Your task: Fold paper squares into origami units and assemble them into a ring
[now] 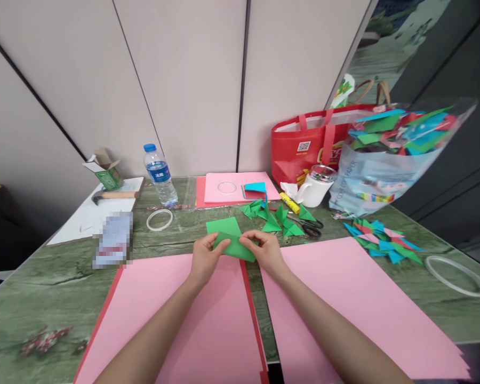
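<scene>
Both my hands meet over the middle of the table on a folded green paper (237, 247). My left hand (205, 258) pinches its left end with thumb and fingers closed. My right hand (265, 249) pinches its right side the same way. A flat green sheet (223, 225) lies on the table just behind the folded piece. Under my forearms lie two large pink sheets (208, 320), the left one on a red sheet. Several folded green paper pieces (272, 217) lie a little beyond my hands.
Scissors (310, 226), a yellow glue stick (290, 203) and a white mug (315, 186) stand behind right. A water bottle (160, 175), tape rings (159, 219), a hammer (114, 196), a red bag (310, 143), a plastic bag of paper (388, 154) and coloured folded pieces (382, 242) surround the area.
</scene>
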`<control>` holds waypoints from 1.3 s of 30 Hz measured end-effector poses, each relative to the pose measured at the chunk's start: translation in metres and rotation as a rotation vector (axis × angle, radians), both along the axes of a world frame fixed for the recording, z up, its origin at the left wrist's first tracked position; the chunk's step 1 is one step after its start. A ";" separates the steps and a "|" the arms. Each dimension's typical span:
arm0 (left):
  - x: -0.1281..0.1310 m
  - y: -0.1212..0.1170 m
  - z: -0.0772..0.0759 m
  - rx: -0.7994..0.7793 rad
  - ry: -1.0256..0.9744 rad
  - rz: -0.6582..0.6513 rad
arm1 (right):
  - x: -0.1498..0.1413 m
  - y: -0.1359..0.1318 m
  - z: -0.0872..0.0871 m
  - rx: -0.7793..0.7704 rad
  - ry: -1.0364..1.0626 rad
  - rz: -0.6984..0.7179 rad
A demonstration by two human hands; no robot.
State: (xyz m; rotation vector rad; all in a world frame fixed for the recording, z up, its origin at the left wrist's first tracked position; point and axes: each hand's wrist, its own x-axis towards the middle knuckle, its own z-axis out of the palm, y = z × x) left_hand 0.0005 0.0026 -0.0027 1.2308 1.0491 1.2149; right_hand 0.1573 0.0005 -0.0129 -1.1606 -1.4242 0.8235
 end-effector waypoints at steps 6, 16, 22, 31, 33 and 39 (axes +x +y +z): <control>0.005 -0.004 0.008 -0.122 -0.117 -0.102 | 0.002 0.000 0.001 -0.026 0.132 -0.025; 0.009 -0.006 -0.002 -0.230 -0.167 -0.084 | -0.002 0.000 -0.003 -0.079 0.227 -0.025; 0.009 -0.007 -0.003 -0.196 -0.187 -0.081 | -0.001 0.000 0.000 -0.067 0.211 -0.013; -0.001 0.000 0.007 -0.170 -0.148 -0.114 | 0.004 0.002 0.000 -0.114 0.219 -0.003; -0.003 0.001 0.007 -0.184 -0.151 -0.120 | 0.004 0.003 0.000 -0.113 0.209 -0.008; 0.000 0.001 0.006 -0.211 -0.134 -0.056 | 0.005 0.004 -0.002 -0.106 0.211 0.005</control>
